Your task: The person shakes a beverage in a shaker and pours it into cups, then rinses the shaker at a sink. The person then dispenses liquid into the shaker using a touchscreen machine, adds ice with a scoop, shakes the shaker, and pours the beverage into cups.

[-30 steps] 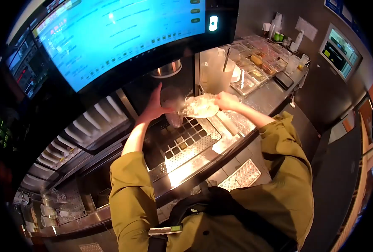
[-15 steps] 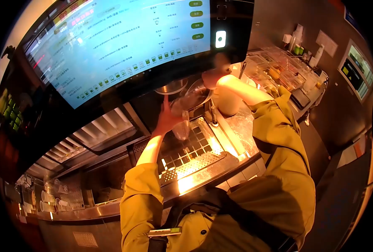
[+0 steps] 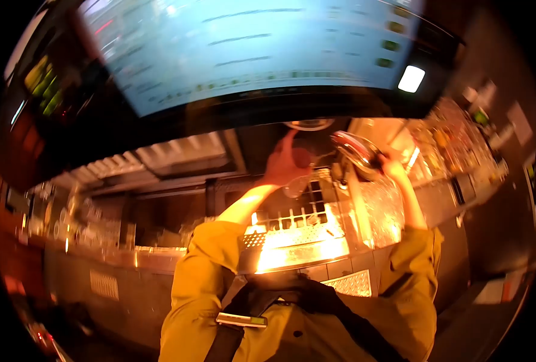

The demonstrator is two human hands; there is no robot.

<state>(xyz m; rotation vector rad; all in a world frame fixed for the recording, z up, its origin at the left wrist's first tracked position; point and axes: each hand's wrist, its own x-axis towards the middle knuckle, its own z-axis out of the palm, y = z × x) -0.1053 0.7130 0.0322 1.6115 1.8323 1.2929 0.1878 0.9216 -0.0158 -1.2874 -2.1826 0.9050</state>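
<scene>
My left hand [image 3: 282, 164] is wrapped round a clear cup [image 3: 297, 186] above the metal drain grid [image 3: 292, 218]. To the right, my right hand [image 3: 391, 165] grips a shiny rounded vessel [image 3: 357, 148], which is tilted with its reddish end towards the cup. Motion blurs both the vessel and the cup, so what is inside them is unclear. A gap separates the vessel from the cup. Just above my left hand, a round metal rim [image 3: 309, 125] shows below the screen.
A large screen [image 3: 250, 48] hangs over the counter. Trays of ingredients [image 3: 455, 142] stand at the right. White slats [image 3: 183, 155] line the left back, with cups [image 3: 69, 220] farther left. A perforated mat [image 3: 349, 283] lies on the floor.
The view has turned, shifting the screen and counter. My right hand has come down and away from the cup with the vessel. My left hand still holds the cup over the grid.
</scene>
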